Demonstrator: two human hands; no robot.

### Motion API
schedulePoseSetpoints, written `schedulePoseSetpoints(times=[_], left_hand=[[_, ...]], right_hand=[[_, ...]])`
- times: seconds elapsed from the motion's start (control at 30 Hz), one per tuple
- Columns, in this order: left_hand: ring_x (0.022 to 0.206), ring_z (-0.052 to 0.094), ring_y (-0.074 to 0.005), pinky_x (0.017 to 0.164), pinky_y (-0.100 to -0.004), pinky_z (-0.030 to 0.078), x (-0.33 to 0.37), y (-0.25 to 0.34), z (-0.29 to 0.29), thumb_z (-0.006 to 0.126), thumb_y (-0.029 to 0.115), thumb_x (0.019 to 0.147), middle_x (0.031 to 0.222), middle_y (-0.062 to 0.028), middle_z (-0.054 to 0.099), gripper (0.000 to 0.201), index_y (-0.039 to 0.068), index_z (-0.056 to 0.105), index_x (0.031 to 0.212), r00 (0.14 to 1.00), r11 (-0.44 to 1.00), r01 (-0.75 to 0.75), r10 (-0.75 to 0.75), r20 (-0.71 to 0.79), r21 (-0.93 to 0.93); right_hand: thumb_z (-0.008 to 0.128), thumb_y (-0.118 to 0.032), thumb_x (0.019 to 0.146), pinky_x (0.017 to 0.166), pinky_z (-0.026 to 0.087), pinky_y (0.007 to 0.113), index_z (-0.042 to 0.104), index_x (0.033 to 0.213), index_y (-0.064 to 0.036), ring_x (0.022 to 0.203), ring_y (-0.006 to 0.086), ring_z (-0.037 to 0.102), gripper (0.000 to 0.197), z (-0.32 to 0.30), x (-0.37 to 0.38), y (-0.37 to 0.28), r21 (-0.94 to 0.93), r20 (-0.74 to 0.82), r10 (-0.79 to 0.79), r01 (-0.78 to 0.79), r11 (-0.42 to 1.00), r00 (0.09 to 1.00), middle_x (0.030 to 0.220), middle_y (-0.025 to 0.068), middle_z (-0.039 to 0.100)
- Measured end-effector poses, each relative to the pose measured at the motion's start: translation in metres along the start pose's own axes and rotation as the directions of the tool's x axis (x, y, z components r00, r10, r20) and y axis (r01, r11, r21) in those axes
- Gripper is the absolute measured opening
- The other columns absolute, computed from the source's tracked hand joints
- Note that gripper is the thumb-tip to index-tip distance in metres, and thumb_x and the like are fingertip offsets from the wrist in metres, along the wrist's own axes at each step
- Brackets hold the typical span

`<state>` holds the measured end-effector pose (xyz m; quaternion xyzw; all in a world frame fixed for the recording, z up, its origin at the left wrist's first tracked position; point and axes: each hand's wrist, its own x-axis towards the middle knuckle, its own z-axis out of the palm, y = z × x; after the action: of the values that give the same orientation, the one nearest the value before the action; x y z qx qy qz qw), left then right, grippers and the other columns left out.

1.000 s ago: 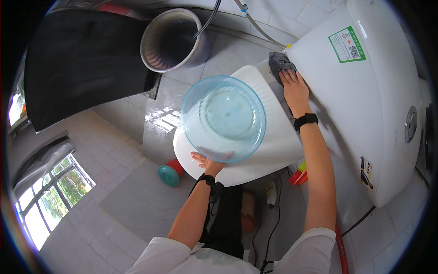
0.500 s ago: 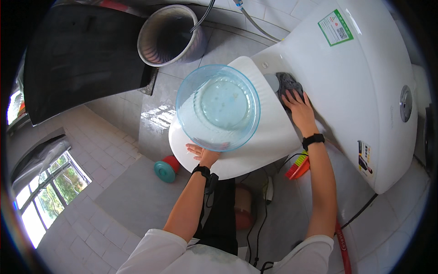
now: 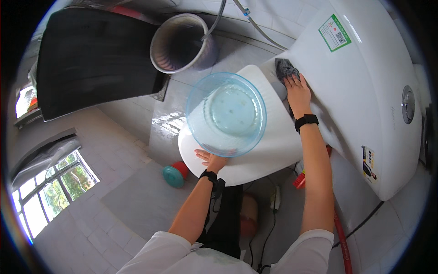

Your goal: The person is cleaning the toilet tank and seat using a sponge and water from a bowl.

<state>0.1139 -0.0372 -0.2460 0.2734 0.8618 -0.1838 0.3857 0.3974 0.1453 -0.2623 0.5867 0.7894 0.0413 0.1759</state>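
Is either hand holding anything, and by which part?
Right hand: fingers on the near end of a grey cloth. Left hand: at the near side of the blue basin; whether it grips cannot be told.

A clear blue basin [image 3: 199, 125] stands on the white toilet lid [image 3: 273, 148]. Far right lies a crumpled grey cloth [image 3: 286, 68].

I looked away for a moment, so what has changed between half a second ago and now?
The right hand and the dark grey cloth under its fingers have moved away from the person, along the ledge beside the toilet tank. Nothing was taken hold of or let go. The clear blue basin stayed on the toilet lid, the left hand at its near edge.
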Motion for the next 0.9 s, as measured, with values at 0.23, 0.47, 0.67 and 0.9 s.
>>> schedulePoseSetpoints(times=[0.23, 0.47, 0.67, 0.9], left_hand=[[0.129, 0.005, -0.0409, 0.104, -0.0407, 0.014, -0.024, 0.017, -0.021, 0.054, 0.053, 0.077, 0.139, -0.0301, -0.001, 0.091, -0.002, 0.011, 0.136, 0.991, 0.972, -0.098, 0.076, 0.107, 0.213], [0.127, 0.019, -0.0389, 0.103, -0.0403, 0.019, 0.124, -0.084, 0.064, 0.049, 0.044, 0.083, 0.137, -0.0241, 0.025, 0.070, 0.001, 0.027, 0.133, 0.704, 0.668, -0.710, 0.684, 0.192, 0.224], [0.127, 0.023, -0.0350, 0.103, -0.0393, 0.020, 0.067, -0.041, 0.053, 0.047, 0.046, 0.083, 0.136, -0.0176, 0.030, 0.066, 0.004, 0.032, 0.132, 0.718, 0.698, -0.695, 0.664, 0.210, 0.172], [0.125, 0.011, -0.0343, 0.103, -0.0415, 0.011, -0.007, -0.001, -0.025, 0.047, 0.056, 0.076, 0.136, -0.0181, 0.014, 0.078, 0.011, 0.024, 0.135, 0.942, 0.934, -0.325, 0.308, 0.133, 0.144]], right_hand=[[0.034, -0.015, 0.085, 0.107, 0.014, 0.036, 0.047, 0.122, -0.0064, 0.120, 0.0153, 0.040, 0.040, 0.016, -0.086, 0.006, 0.138, -0.012, -0.005, 0.006, 0.990, 1.000, 0.123, 0.0045, 0.050], [0.039, -0.013, 0.082, 0.105, 0.020, 0.036, 0.049, 0.121, -0.0060, 0.120, 0.0162, 0.039, 0.041, 0.039, -0.196, 0.023, 0.250, 0.109, -0.018, -0.009, 0.968, 0.994, 0.123, 0.0040, 0.051], [0.040, -0.011, 0.081, 0.099, 0.028, 0.034, 0.047, 0.122, -0.0073, 0.121, 0.0156, 0.038, 0.042, 0.053, -0.202, 0.040, 0.345, 0.047, 0.041, -0.055, 0.937, 0.998, 0.127, 0.0022, 0.046], [0.042, -0.005, 0.080, 0.101, 0.028, 0.036, 0.037, 0.130, -0.0111, 0.126, 0.0181, 0.031, 0.051, 0.038, -0.192, 0.014, 0.392, 0.025, 0.076, -0.079, 0.917, 0.997, 0.134, 0.0006, 0.038]])
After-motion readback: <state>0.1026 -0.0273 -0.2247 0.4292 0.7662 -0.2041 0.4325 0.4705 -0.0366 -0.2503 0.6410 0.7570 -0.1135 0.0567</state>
